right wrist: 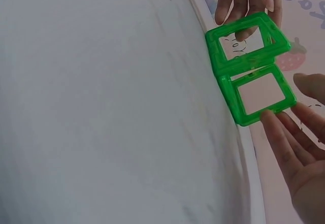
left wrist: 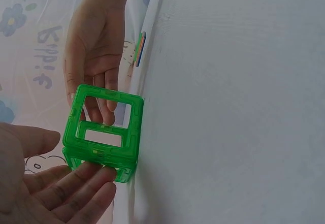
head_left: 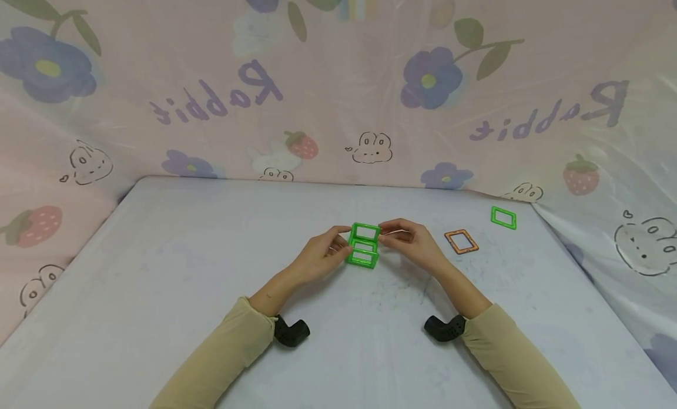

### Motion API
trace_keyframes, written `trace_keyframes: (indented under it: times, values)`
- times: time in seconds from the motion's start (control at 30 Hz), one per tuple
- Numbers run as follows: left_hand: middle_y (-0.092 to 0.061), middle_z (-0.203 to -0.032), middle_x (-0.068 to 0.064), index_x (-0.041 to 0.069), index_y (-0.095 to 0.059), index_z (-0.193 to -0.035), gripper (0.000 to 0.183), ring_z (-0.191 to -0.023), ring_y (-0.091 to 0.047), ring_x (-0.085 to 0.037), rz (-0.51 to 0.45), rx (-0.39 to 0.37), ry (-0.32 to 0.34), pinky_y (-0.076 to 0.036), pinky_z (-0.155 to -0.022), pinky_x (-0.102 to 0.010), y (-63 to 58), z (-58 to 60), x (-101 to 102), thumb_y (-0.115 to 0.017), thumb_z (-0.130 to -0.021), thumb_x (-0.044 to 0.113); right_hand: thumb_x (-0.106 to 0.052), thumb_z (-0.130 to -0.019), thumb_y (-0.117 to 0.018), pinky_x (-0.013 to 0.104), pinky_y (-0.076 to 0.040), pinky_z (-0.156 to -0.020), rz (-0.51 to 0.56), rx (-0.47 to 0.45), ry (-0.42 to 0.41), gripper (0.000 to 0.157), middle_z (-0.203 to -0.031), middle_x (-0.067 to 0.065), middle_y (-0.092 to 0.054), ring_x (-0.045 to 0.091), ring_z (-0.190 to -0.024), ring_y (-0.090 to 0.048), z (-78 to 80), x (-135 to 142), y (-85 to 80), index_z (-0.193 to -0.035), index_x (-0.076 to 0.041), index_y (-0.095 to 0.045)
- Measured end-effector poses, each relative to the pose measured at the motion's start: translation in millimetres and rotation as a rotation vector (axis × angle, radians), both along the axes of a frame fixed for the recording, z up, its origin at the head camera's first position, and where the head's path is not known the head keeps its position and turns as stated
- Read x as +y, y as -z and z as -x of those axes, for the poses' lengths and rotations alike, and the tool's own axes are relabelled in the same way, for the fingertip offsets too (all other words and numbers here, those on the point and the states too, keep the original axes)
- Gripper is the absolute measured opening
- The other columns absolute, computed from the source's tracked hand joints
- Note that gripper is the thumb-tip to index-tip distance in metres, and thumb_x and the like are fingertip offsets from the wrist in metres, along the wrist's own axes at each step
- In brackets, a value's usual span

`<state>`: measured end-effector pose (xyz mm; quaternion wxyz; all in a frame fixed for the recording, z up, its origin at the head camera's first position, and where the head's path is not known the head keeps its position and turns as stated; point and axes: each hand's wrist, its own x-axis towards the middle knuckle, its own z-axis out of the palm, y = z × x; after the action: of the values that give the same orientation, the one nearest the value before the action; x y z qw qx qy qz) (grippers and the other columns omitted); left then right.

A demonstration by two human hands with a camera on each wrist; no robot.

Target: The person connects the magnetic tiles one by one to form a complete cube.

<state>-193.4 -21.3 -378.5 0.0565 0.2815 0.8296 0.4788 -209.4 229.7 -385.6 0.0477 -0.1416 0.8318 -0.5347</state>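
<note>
Several green see-through square frame tiles stand joined as a small open box shape on the white tabletop, between both hands. In the right wrist view, one tile of the green structure leans at an angle over another. My left hand is at the structure's left side. Its fairly straight fingers touch the lower edge in the left wrist view, with the thumb spread. At the opposite side, my right hand touches a tile edge with extended fingertips, its thumb a little apart.
An orange square frame tile lies flat to the right of my right hand. Farther right and back is a loose green frame tile. A patterned curtain hangs behind the white table. A black wrist device sits at each cuff.
</note>
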Motion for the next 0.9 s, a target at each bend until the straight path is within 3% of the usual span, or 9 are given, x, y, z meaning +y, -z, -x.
trace_keyframes:
  times: [0.37,0.57,0.77,0.9]
  values:
    - [-0.064,-0.109,-0.015,-0.001,-0.041,-0.14,0.048,-0.098,-0.063,-0.024,-0.005,0.0,-0.011,-0.053,-0.084,-0.031,1.1,1.9,1.6,-0.055,-0.096,0.013,-0.016,-0.09,-0.068,0.022,-0.054,-0.081,0.052,-0.005,-0.052,0.042,-0.128,0.019,-0.058,0.007,-0.103,-0.064,-1.0,0.4,-1.5,-0.127,-0.002,-0.057]
    - [-0.056,-0.124,-0.019,-0.001,-0.036,-0.144,0.054,-0.112,-0.058,-0.03,0.011,0.004,-0.042,-0.048,-0.096,-0.042,3.0,3.1,2.5,-0.055,-0.097,0.016,-0.014,-0.09,-0.068,0.023,-0.054,-0.083,0.061,-0.017,-0.079,0.043,-0.129,0.021,-0.057,0.019,-0.11,-0.064,-0.8,0.3,-1.8,-0.129,-0.001,-0.055]
    - [-0.046,-0.14,-0.02,0.001,-0.035,-0.146,0.054,-0.126,-0.048,-0.034,0.011,0.018,-0.034,-0.041,-0.105,-0.045,5.6,5.0,2.2,-0.053,-0.098,0.019,-0.016,-0.09,-0.068,0.025,-0.054,-0.085,0.046,-0.027,-0.103,0.047,-0.13,0.019,-0.058,0.032,-0.118,-0.059,-0.7,1.9,-1.2,-0.132,-0.004,-0.053]
    - [-0.043,-0.145,-0.018,0.004,-0.034,-0.148,0.055,-0.131,-0.045,-0.035,0.031,0.028,-0.02,-0.038,-0.108,-0.048,5.5,6.1,2.4,-0.053,-0.099,0.021,-0.019,-0.09,-0.068,0.034,-0.052,-0.092,0.02,-0.015,-0.117,0.05,-0.135,0.017,-0.055,0.033,-0.123,-0.055,-1.4,1.3,-1.1,-0.135,-0.006,-0.051]
